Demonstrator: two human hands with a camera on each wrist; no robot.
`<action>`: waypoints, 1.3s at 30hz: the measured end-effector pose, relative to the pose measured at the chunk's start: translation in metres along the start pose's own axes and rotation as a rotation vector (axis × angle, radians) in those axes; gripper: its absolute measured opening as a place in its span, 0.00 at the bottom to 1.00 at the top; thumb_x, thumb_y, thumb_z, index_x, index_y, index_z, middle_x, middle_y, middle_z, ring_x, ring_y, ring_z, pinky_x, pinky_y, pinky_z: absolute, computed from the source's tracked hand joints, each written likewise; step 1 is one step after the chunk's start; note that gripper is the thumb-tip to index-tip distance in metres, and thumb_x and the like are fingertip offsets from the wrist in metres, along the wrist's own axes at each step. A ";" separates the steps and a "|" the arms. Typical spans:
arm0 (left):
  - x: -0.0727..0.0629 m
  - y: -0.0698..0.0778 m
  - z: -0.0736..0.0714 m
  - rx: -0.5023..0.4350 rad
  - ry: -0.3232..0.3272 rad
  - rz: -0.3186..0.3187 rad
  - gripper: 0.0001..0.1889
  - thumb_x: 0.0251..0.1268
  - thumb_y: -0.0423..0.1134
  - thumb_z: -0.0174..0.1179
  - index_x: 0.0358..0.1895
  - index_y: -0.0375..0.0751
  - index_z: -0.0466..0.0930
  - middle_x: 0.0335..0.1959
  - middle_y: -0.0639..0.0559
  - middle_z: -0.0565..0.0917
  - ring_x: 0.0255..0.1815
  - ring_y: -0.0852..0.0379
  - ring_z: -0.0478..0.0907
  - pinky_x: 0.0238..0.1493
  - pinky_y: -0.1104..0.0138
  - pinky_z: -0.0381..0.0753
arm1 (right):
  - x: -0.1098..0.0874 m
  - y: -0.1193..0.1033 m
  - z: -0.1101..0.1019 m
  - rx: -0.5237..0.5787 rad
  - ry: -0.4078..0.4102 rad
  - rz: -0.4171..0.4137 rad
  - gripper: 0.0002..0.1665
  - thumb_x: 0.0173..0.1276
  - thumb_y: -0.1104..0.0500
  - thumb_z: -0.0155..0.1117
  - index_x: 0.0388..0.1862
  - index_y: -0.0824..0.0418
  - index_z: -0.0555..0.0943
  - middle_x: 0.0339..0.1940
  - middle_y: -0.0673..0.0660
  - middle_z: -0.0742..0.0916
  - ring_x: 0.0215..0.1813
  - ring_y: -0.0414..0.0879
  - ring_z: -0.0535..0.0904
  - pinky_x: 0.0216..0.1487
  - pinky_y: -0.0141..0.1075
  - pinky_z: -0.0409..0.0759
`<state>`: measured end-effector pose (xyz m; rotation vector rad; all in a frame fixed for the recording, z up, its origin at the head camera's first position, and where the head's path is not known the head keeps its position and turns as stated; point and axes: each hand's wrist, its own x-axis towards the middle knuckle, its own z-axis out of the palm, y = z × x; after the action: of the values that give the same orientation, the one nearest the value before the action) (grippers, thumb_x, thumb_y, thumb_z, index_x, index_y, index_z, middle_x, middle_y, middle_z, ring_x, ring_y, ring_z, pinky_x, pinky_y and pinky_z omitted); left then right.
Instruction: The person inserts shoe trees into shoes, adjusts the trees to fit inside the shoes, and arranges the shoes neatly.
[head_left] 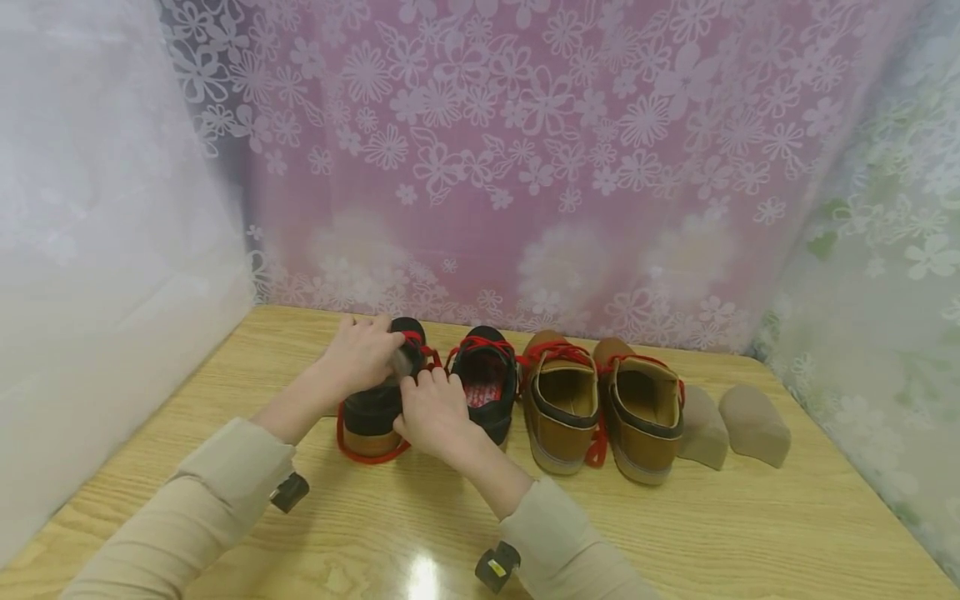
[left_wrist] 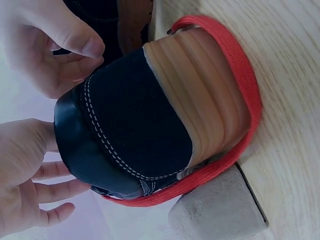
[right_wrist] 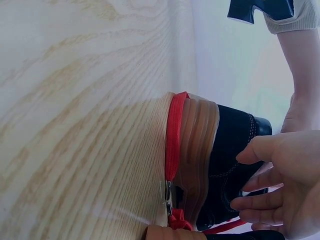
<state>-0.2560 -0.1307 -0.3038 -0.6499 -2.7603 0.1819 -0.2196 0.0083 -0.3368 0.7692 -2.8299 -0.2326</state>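
Observation:
A black lace-up shoe (head_left: 375, 407) with a brown sole stands at the left of the row, heel toward me. My left hand (head_left: 362, 354) is over its opening and seems to hold a blurred grey piece (head_left: 403, 360), like a shoe insert. In the left wrist view, the shoe's heel hides that hand's thumb and index tip. My right hand (head_left: 438, 412), fingers bent, grips the shoe's right side near the collar. A red lace (left_wrist: 245, 90) loops round the heel. Beside the shoe lies a grey shoe insert (left_wrist: 220, 205).
The other black shoe (head_left: 485, 335) is just right of the hands. Two brown shoes (head_left: 555, 442) (head_left: 647, 454) with red laces follow. Two beige inserts (head_left: 705, 425) (head_left: 753, 423) lie at the right end of the wooden table (head_left: 675, 533). A pink flowered curtain (head_left: 487, 167) hangs behind.

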 end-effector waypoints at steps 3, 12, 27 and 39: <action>-0.001 0.001 -0.001 -0.016 0.002 -0.010 0.13 0.53 0.40 0.66 0.42 0.42 0.81 0.38 0.42 0.76 0.34 0.42 0.77 0.45 0.43 0.68 | 0.000 0.000 0.001 -0.003 0.013 0.000 0.19 0.61 0.45 0.60 0.42 0.57 0.77 0.35 0.54 0.79 0.39 0.49 0.71 0.38 0.40 0.68; 0.000 0.006 -0.002 -0.046 0.031 -0.072 0.07 0.55 0.37 0.63 0.37 0.41 0.81 0.36 0.43 0.77 0.31 0.42 0.76 0.43 0.45 0.69 | 0.000 0.000 -0.001 0.003 0.023 0.004 0.18 0.60 0.45 0.60 0.40 0.57 0.76 0.34 0.54 0.79 0.38 0.49 0.71 0.38 0.40 0.68; 0.003 0.012 0.001 -0.010 0.038 -0.134 0.10 0.55 0.35 0.60 0.41 0.39 0.81 0.39 0.42 0.79 0.41 0.42 0.76 0.46 0.46 0.67 | 0.000 0.000 0.000 0.019 -0.017 0.012 0.18 0.61 0.45 0.60 0.40 0.57 0.76 0.34 0.53 0.78 0.38 0.48 0.69 0.38 0.38 0.67; 0.005 0.012 0.008 0.021 0.069 -0.123 0.11 0.54 0.37 0.63 0.40 0.38 0.81 0.39 0.41 0.78 0.41 0.41 0.76 0.46 0.46 0.66 | 0.001 -0.001 0.000 0.011 -0.019 0.020 0.17 0.61 0.46 0.59 0.40 0.57 0.75 0.34 0.53 0.78 0.37 0.48 0.69 0.37 0.38 0.66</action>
<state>-0.2574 -0.1181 -0.3123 -0.4703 -2.7180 0.1581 -0.2200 0.0068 -0.3364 0.7451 -2.8577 -0.2230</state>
